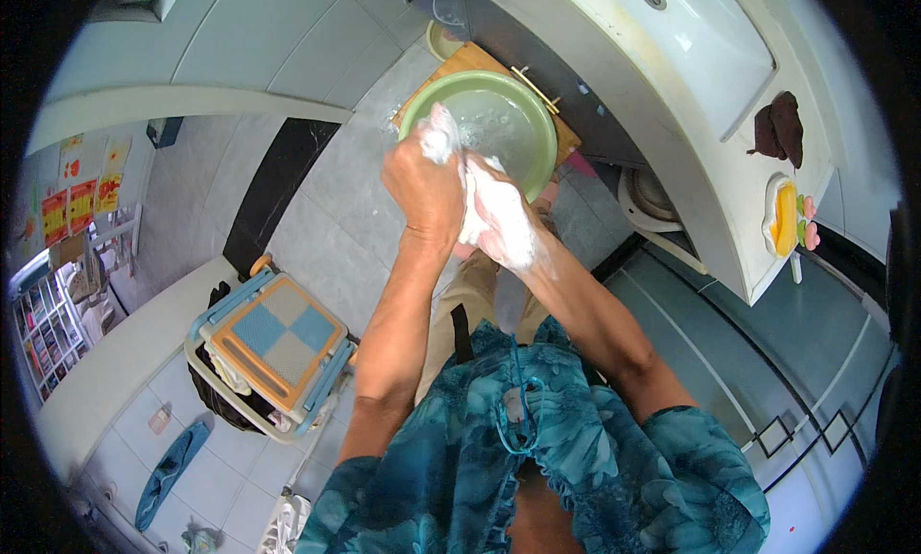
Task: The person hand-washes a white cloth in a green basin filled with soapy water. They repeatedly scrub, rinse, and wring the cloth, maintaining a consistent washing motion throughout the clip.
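Both of my hands are together over the near left part of a round green basin (550, 140) that holds cloudy, sudsy water. My left hand (424, 187) is closed around a wet white cloth (437, 140), part of which sticks up above the fist. White cloth or thick lather covers much of my right hand (500, 219), which presses against the left; its fingers are mostly hidden. The basin rests on a small wooden stool or board (568, 138).
At the right a white washbasin counter (727, 194) carries a dark brown cloth (779, 129) and a yellow soap dish (784, 219). A folded cart with a blue and orange top (280, 342) stands at the lower left. Behind the green basin is a smaller bowl (435, 42).
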The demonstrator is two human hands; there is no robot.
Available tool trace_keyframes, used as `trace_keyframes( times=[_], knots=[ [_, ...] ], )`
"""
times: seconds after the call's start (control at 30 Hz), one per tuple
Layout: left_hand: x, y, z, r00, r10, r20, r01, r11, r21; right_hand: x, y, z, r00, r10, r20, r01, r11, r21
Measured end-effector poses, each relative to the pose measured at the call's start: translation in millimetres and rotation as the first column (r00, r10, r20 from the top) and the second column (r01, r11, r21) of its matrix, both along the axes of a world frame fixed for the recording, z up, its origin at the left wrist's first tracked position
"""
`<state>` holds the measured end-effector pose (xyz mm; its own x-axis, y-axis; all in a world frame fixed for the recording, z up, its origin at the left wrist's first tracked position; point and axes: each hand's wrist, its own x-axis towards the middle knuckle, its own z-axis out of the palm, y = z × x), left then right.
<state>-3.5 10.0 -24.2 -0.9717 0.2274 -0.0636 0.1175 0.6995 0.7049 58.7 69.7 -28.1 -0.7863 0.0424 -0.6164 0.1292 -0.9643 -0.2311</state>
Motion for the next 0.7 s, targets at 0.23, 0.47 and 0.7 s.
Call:
trace_keyframes(
  times=[0.23, 0.47, 0.7],
  knots=[
    [23.9, 2.0, -0.4, 0.993, -0.057, -0.107, 0.063, 0.996, 0.057, -3.6, 10.5, -21.1, 0.998, 0.012, -0.061, -0.005, 0.994, 0.11],
    [56.6, 1.4, -4.4, 0.935, -0.183, -0.305, 0.203, 0.979, 0.036, 2.5, 16.3, -60.9, 0.973, 0.101, -0.207, -0.011, 0.918, 0.397],
    [38.7, -4.9, -9.7, 0.929, -0.207, -0.306, 0.23, 0.972, 0.039, -9.0, 17.8, -49.6, 0.894, -0.032, -0.446, -0.071, 0.974, -0.213]
  ],
)
